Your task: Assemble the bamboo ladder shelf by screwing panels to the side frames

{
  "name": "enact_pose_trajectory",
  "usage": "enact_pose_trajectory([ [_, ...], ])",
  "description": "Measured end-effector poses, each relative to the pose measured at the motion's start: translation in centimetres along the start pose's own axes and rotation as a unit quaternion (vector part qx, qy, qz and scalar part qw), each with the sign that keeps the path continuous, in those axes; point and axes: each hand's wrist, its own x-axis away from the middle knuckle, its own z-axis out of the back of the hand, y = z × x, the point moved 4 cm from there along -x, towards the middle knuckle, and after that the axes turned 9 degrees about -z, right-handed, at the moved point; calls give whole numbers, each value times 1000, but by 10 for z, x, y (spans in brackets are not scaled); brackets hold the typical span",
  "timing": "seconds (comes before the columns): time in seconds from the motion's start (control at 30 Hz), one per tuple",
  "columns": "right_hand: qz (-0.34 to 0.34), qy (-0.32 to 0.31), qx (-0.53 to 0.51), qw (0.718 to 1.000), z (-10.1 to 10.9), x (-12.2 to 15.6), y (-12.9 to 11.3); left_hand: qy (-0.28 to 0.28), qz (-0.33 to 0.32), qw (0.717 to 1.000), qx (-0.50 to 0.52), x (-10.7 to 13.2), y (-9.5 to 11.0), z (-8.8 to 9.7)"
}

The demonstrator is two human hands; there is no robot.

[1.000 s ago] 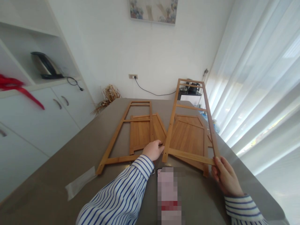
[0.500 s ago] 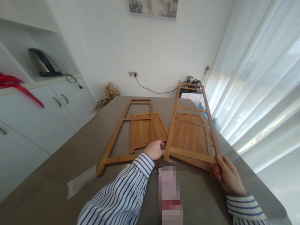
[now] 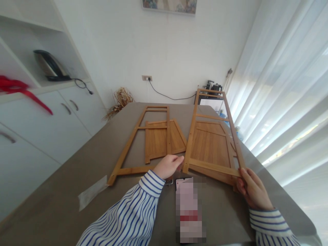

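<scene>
My right hand [image 3: 252,188] grips the near right corner of a wooden ladder-like frame [image 3: 215,166], which is tilted with its far end raised. Beside that frame's near left leg is my left hand [image 3: 169,166], its fingers curled together; whatever they pinch, if anything, is hidden. Beneath the held frame lies a slatted wooden panel [image 3: 211,143]. A second wooden frame [image 3: 125,150] rests flat to the left, partly over another slatted panel [image 3: 156,145]. Close below my left hand, a small metallic item [image 3: 169,181] is mostly covered.
A phone [image 3: 189,208] with a blurred screen lies on the grey-brown table [image 3: 58,205] before me. A white translucent strip [image 3: 92,193] is at the left. Cabinets with a kettle [image 3: 51,65] stand left, a sheer curtain [image 3: 284,85] hangs right, and dried stalks [image 3: 123,99] are behind.
My left hand's fingers have drawn together beside the frame's near left leg, with the thumb side turned more upward. My right hand keeps hold of the same corner. The view has shifted slightly.
</scene>
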Motion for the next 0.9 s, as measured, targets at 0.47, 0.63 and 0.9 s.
enact_pose_trajectory([
  [0.47, -6, -1, 12, 1000, 3, -2, 2, 106, 81, 944, 303, 7, -11, -7],
  [0.63, -1, -9, 13, 1000, 2, -2, 1, 121, 68, 945, 297, 9, -11, -4],
  [0.9, -18, 4, 9, 1000, 2, -1, -2, 33, -67, 984, -161, 19, 1, 11],
])
